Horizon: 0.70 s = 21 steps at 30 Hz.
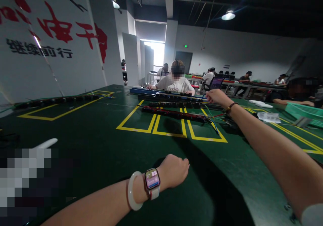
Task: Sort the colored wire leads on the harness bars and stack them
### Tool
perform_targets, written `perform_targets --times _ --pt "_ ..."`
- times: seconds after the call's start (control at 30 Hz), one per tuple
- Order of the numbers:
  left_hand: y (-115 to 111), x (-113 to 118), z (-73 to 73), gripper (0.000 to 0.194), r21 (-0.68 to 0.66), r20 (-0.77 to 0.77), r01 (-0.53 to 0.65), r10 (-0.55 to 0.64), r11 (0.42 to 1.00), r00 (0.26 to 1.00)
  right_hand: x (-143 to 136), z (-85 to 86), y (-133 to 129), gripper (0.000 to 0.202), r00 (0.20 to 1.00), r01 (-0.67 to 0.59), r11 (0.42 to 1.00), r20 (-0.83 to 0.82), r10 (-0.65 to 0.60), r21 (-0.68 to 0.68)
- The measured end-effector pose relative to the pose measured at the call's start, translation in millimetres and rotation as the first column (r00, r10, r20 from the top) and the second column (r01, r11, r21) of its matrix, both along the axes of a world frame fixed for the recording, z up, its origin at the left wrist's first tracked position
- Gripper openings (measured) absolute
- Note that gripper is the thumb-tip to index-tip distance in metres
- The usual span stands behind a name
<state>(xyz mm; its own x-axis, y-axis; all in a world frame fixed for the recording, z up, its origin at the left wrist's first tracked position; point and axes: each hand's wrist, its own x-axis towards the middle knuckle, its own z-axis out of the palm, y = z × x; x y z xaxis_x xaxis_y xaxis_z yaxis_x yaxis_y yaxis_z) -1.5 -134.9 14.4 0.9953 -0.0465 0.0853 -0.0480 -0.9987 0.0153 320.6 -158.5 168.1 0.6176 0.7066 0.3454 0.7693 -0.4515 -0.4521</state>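
Observation:
My left hand [174,170] rests closed on the green table in front of me, with nothing showing in its fingers. A watch [152,179] and a pale bangle [134,190] are on that wrist. Stretched far forward, my right hand [217,97] is pinched on a thin blue wire [203,97]; its fingertips are partly hidden. Below and left of it lies a long black wire harness [174,113] with red wires along it. A second dark harness [174,104] lies just behind. Loose blue, green and red wire ends [215,126] spread out at the right end.
Yellow tape outlines [133,130] mark the green table [101,158]. Another harness [58,101] lies at the left. A green basket [305,113], a clear plastic tray [268,117] and white objects [260,103] stand right. A person [175,83] sits opposite behind a blue rail [151,91].

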Motion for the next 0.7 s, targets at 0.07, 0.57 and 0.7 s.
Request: perform_targets --times 0.07,0.57,0.7 --pt "0.2 -0.6 1.0 0.034 -0.004 0.007 0.008 -0.008 1.000 1.000 -20.6 10.7 -10.5 0.032 0.999 -0.038 0.998 -0.022 0.039 0.049" --pt "-3.8 -0.7 -14.9 0.019 0.238 0.304 0.344 -0.406 0.908 0.862 -169.6 -78.5 -112.6 0.031 0.959 -0.282 0.861 -0.115 0.258 -0.423" --pt "-6.9 -2.5 -15.1 0.022 0.315 0.413 0.449 -0.546 0.836 0.729 -169.4 -58.4 -116.4 0.041 0.946 -0.324 0.812 -0.181 0.268 -0.486"
